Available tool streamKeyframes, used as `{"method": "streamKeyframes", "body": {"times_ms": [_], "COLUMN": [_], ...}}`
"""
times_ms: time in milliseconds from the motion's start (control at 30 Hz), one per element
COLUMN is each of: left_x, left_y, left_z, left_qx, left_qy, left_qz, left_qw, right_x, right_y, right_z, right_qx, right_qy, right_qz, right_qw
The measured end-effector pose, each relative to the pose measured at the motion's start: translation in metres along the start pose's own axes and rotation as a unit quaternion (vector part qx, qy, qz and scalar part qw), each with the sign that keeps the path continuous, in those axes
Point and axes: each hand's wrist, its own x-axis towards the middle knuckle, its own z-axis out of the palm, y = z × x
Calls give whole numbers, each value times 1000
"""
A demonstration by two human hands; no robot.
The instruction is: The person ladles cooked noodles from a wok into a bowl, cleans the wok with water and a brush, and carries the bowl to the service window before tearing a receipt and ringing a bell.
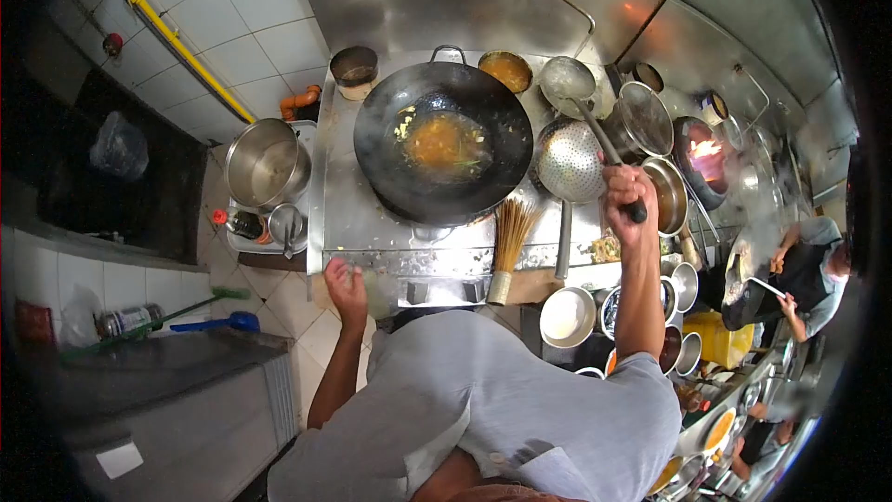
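Observation:
In my right hand is the dark handle of a ladle, its metal bowl off to the right of the wok. A large black wok sits on the stove, with orange-brown liquid and pale chopped bits inside. My left hand hangs by the stove's front edge, fingers loosely bent and apart, holding nothing that I can see. Between the wok and my right hand lies a perforated skimmer. A bamboo wok brush rests at the stove's front.
To the left stand a steel pot and a bottle on a tray. Flames burn at another burner on the right. Several bowls, including a white one, are near my right arm. Another person handles a wok farther right.

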Motion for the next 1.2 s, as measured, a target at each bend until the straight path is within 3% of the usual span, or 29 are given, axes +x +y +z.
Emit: {"method": "streamKeyframes", "body": {"times_ms": [33,100,233,300,333,400,433,500,567,633,667,700,733,800,833,900,933,1000,1067,1100,1133,1200], "left_x": [7,18,24,26,27,25,25,23,19,27,28,31,34,41,43,43,44,45,45,45,44,40], "left_y": [15,52,112,156,173,195,196,192,181,179,165,174,168,160,152,132,141,140,140,141,142,149], "left_z": [6,15,32,35,40,46,54,70,83,87,87,83,81,74,73,70,66,61,57,56,55,55], "left_qx": [-1,-93,-155,-241,-242,-338,-336,-379,-414,-418,-383,-375,-399,-458,-461,-524,-516,-509,-502,-475,-447,-433], "left_qy": [-2,-104,-215,-360,-362,-462,-463,-484,-459,-435,-420,-391,-383,-348,-347,-353,-343,-337,-330,-327,-324,-323], "left_qz": [0,-56,-54,-166,-165,-317,-318,-452,-473,-515,-536,-543,-542,-550,-548,-540,-538,-540,-544,-546,-547,-535], "left_qw": [1000,989,963,886,885,756,756,646,628,609,624,642,633,606,606,556,572,579,585,608,630,649], "right_x": [-10,-26,-35,-21,-16,-4,3,3,-1,1,6,4,-5,-22,-20,-21,-26,-29,-49,-58,-58,-39], "right_y": [19,50,105,135,153,182,192,207,219,211,205,199,197,194,189,186,182,177,186,193,186,158], "right_z": [8,10,-21,-58,-58,-76,-91,-104,-109,-163,-203,-231,-246,-268,-281,-309,-328,-357,-233,-165,-155,-152], "right_qx": [7,-33,-141,-221,-239,-252,-249,-318,-389,-476,-658,-800,-801,-922,-923,-846,-847,-851,-742,-672,-695,-806], "right_qy": [12,21,34,54,65,69,61,72,67,107,120,125,125,291,289,323,321,264,326,368,350,242], "right_qz": [4,-8,31,9,5,13,26,81,114,105,-12,-129,-126,-9,-10,63,65,-249,-141,-91,-118,-216], "right_qw": [1000,999,989,974,969,965,966,942,912,867,743,572,571,255,253,420,420,380,569,636,617,496]}}
